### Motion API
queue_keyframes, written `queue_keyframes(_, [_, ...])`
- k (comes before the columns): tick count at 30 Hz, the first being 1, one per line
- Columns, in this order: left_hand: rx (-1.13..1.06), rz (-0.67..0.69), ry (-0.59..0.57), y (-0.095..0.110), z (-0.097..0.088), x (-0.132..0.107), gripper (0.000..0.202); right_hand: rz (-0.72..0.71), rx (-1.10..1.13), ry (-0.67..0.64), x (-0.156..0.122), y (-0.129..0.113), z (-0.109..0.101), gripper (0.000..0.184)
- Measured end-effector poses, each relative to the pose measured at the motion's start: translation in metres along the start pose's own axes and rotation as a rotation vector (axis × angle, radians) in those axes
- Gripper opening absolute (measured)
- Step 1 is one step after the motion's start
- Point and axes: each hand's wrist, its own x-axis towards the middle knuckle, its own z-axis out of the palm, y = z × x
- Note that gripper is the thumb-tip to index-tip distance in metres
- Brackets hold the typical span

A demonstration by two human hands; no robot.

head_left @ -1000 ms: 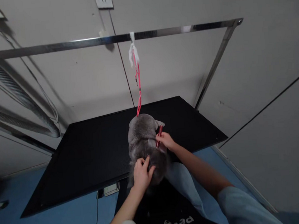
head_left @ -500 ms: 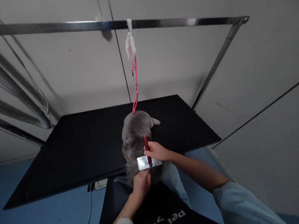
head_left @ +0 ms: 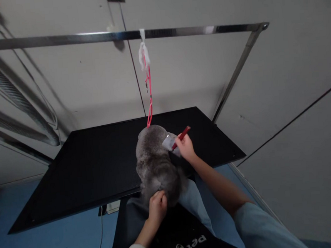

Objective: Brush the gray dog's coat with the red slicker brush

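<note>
A grey, thick-furred animal (head_left: 152, 146) is on the black table, its near end by my lap; I cannot tell its kind for sure. My right hand (head_left: 185, 145) is closed round the red handle of a slicker brush (head_left: 169, 142). The brush's metal plate is beside the animal's right flank, near a leg, tilted; whether its pins touch the fur is hidden. My left hand (head_left: 158, 206) is closed, pinching the long fluffy fur at the near end. A pink grooming loop (head_left: 151, 102) runs down to the animal's far end.
The black grooming table (head_left: 105, 164) stands against the wall. Above it a metal bar (head_left: 88, 38) carries the loop by a white tie. Ribbed hoses (head_left: 15, 92) hang at the left. A cable (head_left: 100, 237) lies on the blue floor.
My right hand has carried the slicker brush away from my left hand, forward and to the right, and turned its handle outward. My left hand has stayed on the fur.
</note>
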Motion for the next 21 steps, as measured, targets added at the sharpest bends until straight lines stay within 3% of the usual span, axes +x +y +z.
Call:
queue_keyframes(3, [0.014,0.019,0.021,0.0,0.003,-0.002,0.028,-0.018,-0.012,-0.454,0.0,0.0,0.011,0.013])
queue_keyframes(4, [0.015,0.022,0.027,-0.001,0.004,-0.003,0.028,0.005,-0.037,-0.466,0.002,0.0,0.014,0.012])
queue_keyframes(7, [0.008,0.013,0.045,-0.004,0.003,-0.005,0.03,0.035,-0.068,-0.179,0.007,-0.001,0.018,0.011])
queue_keyframes(8, [-0.008,0.009,0.051,-0.005,0.001,-0.005,0.031,0.028,-0.059,-0.146,0.007,0.0,0.017,0.013])
queue_keyframes(12, [-0.129,-0.037,0.053,-0.012,-0.008,-0.005,0.029,0.041,-0.042,-0.401,-0.008,0.008,0.011,0.014])
queue_keyframes(13, [-0.158,-0.064,0.046,-0.013,-0.01,-0.005,0.028,0.057,-0.057,-0.361,-0.012,0.009,0.008,0.013])
queue_keyframes(16, [-0.206,-0.152,0.031,-0.017,-0.013,-0.005,0.027,0.059,-0.066,-0.04,-0.021,0.01,-0.001,0.012])
queue_keyframes(17, [-0.215,-0.172,0.03,-0.018,-0.013,-0.006,0.027,0.041,-0.05,-0.034,-0.025,0.01,-0.003,0.014])
queue_keyframes(20, [-0.242,-0.213,0.019,-0.021,-0.015,-0.008,0.026,0.02,-0.015,-0.312,-0.037,0.011,-0.003,0.015])
queue_keyframes(21, [-0.249,-0.222,0.015,-0.023,-0.016,-0.009,0.026,0.043,-0.024,-0.33,-0.04,0.011,-0.002,0.015])
